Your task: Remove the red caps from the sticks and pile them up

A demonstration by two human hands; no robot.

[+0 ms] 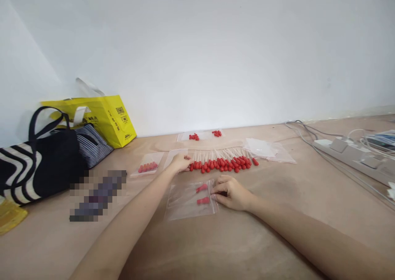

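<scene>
A row of thin clear droppers with red bulbs (226,163) lies across the table, bulbs towards me. My left hand (181,163) is at the row's left end, its fingers closed at the outermost red bulb. Nearer to me, a clear zip bag (182,202) lies flat, with two red-bulbed pieces (203,200) inside near its right end. My right hand (231,192) pinches the bag's right edge, thumb and fingers bent round it. The clear tubes of the two bagged pieces are hard to make out.
Left of the row lies a bag of red-bulbed droppers (148,167). Another filled bag (203,136) is by the wall. Flat bags (271,150) lie right. A striped black bag (58,160) and yellow bag (120,121) stand left; a power strip (354,154) with cables is right.
</scene>
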